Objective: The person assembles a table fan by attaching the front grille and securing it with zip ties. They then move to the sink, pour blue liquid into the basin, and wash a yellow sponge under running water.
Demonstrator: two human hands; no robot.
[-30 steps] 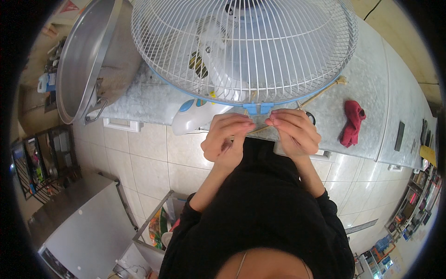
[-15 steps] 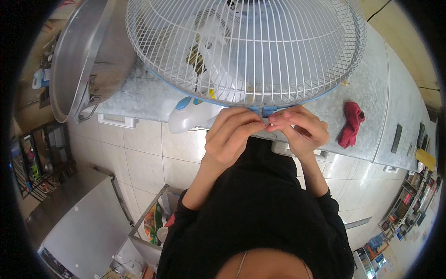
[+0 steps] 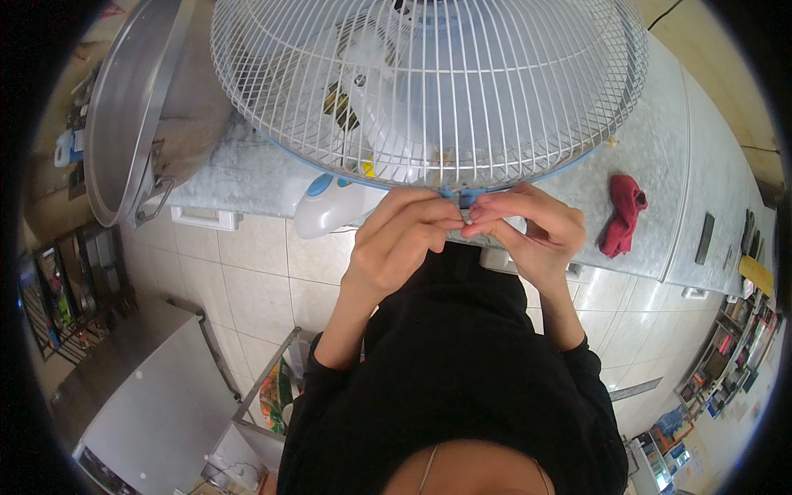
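A person in a black top (image 3: pixel 462 371) works at a metal counter (image 3: pixel 660 157), left hand (image 3: pixel 404 239) and right hand (image 3: pixel 540 227) meeting just below the front rim of a white wire fan cage (image 3: pixel 503 99), beside its blue clip (image 3: pixel 467 199); the fingertips of both hands are bunched together, though whether they grip something small cannot be told; the cage is over the counter, at the top of the view; under its edge sits a white fan base (image 3: pixel 326 216) with a blue oval marking; a red cloth (image 3: pixel 624 216) lies to the right, a large metal pot (image 3: pixel 196 115) stands tilted at left; below, a multicoloured packet (image 3: pixel 272 402) shows, any print too small to read.
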